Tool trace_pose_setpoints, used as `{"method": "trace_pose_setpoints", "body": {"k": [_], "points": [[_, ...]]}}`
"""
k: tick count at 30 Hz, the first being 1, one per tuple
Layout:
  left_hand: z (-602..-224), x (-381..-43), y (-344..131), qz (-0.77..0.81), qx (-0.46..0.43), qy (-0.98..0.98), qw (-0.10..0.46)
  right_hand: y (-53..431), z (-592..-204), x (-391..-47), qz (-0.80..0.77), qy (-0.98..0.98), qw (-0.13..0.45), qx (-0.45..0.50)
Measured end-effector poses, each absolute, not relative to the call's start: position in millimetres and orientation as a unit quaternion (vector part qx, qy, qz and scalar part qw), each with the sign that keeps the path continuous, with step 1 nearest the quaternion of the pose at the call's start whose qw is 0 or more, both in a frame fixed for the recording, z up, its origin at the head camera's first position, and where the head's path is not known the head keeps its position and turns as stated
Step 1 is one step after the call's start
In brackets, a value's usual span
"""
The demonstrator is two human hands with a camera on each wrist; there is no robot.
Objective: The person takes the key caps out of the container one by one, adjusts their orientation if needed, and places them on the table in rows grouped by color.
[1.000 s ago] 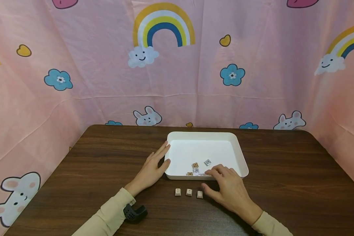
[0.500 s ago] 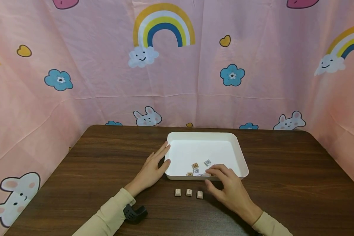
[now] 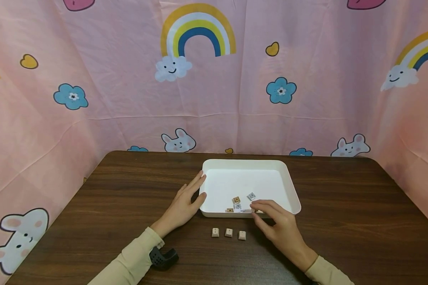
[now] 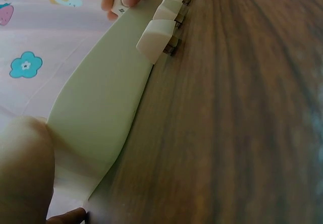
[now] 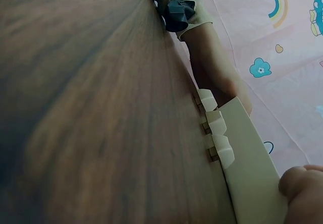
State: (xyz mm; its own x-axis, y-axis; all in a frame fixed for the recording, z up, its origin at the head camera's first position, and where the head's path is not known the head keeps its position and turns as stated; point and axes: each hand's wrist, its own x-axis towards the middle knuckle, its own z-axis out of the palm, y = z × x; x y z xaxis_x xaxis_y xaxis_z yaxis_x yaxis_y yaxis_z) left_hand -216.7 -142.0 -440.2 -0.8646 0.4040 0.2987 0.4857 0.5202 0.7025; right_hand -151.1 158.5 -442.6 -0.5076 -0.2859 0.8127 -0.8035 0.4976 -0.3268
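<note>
My left hand (image 3: 181, 206) rests against the left rim of a white tray (image 3: 295, 194), its fingers straight. At the tray's front wall, my right hand (image 3: 283, 227) pinches a small keycap (image 4: 119, 7) between thumb and index finger. Inside the tray near the front lie several other keycaps, among them a brown-edged one (image 3: 236, 200) and a grey-edged one (image 3: 251, 196); the right fingers hide part of this group. Three pale keycaps (image 3: 228, 232) stand in a row on the table before the tray, with dark pieces beneath them in both wrist views.
The brown wooden table (image 3: 342, 206) extends to both sides of the tray. A pink patterned curtain (image 3: 214, 91) hangs behind it and at the sides. A black device (image 3: 163, 259) sits on the left wrist.
My right hand has drawn slightly back and to the right, and its thumb and index finger have closed on a keycap at the tray's front wall. The left hand stays in place.
</note>
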Motion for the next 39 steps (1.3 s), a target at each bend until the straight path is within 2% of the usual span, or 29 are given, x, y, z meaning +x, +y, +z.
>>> {"method": "trace_pose_setpoints", "body": {"k": [5,14,39], "points": [[-440.1,-216.8,-141.9,-0.417,-0.257,-0.87,0.05,157.4,-442.4,-153.2,0.373,-0.774,0.372,0.351],[-439.6,-216.3,-143.3,-0.419,-0.256,-0.87,0.046,156.9,-440.1,-150.2,0.376,-0.794,0.344,0.331],[-440.4,-216.7,-143.0,-0.42,-0.256,-0.869,0.045,157.0,-444.3,-153.3,0.391,-0.775,0.357,0.344]]}}
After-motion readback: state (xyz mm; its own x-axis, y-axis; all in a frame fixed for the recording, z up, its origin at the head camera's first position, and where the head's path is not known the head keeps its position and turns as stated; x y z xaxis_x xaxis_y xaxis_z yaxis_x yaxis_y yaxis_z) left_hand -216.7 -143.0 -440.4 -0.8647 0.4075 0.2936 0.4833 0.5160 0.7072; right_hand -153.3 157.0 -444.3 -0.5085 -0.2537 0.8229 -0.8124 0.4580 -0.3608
